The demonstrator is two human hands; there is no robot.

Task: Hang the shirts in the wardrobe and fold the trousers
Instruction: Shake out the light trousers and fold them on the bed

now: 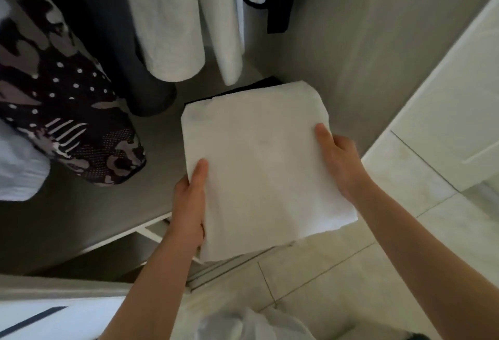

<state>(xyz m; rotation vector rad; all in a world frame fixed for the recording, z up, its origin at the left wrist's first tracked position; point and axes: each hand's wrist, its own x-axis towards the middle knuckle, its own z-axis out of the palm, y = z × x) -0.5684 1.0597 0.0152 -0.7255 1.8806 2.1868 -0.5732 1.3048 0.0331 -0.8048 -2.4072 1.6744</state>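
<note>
A folded white garment [259,166], a flat square bundle, is held out over the wardrobe's grey shelf [81,218]. My left hand [190,202] grips its near left edge, thumb on top and fingers underneath. My right hand [337,161] grips the right edge the same way. A dark folded item [259,84] shows just beyond the bundle's far edge, mostly hidden. White garments [172,21] hang above at the back.
A dark patterned garment [67,107] and a dark grey one [118,50] hang at the left. The wardrobe's grey side wall [364,56] is close on the right. A white door [459,96] and pale tiled floor [405,231] lie at the right.
</note>
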